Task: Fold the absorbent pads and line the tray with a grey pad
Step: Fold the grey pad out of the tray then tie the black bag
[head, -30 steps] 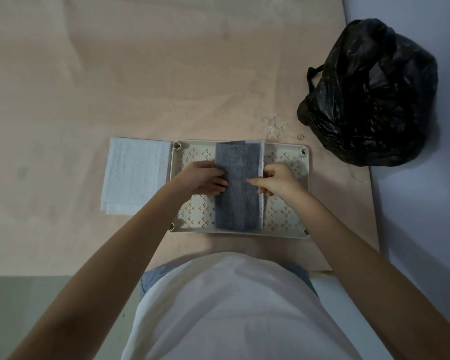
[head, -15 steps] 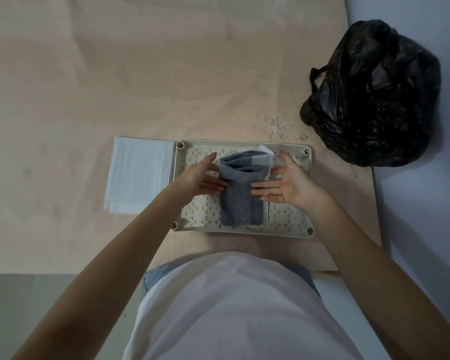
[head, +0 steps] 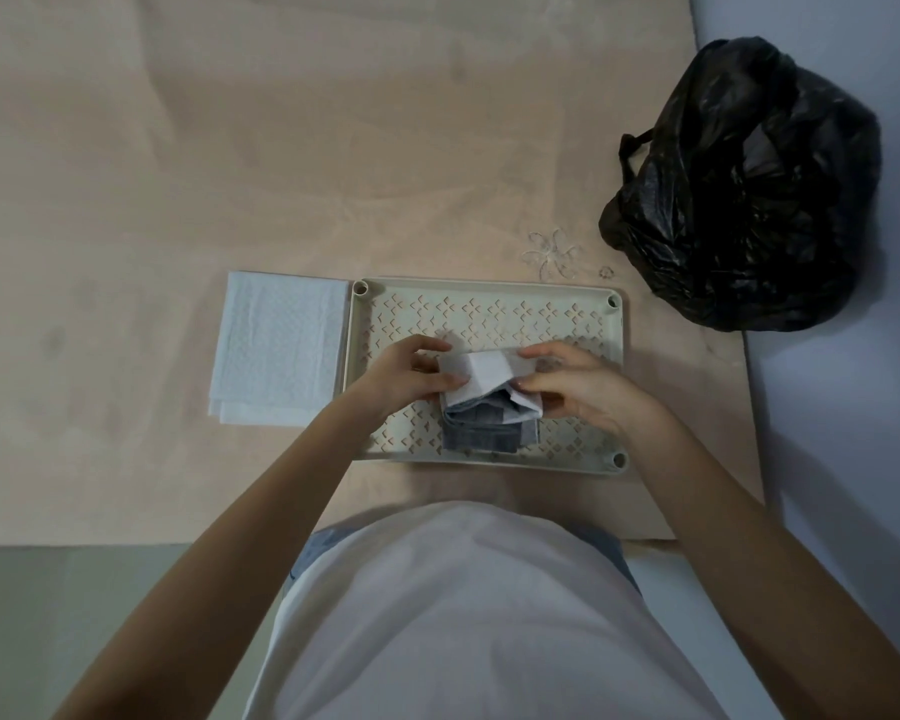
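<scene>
A grey pad (head: pixel 481 415), white backing up, is pinched at both sides by the left hand (head: pixel 405 376) and right hand (head: pixel 578 381) over the tray (head: pixel 489 285). Edges should be aligned before creasing. A folded white pad (head: pixel 276 350) is seen at nine o'clock on the beige table (head: pixel 281 148), a black bag (head: pixel 744 184) at two.

Dim, flat, cool-toned light; soft faint shadows under the hands and beside the black bag (head: pixel 744 184); no glare; wide-angle bowing toward the edges; slightly soft, grainy detail throughout.
</scene>
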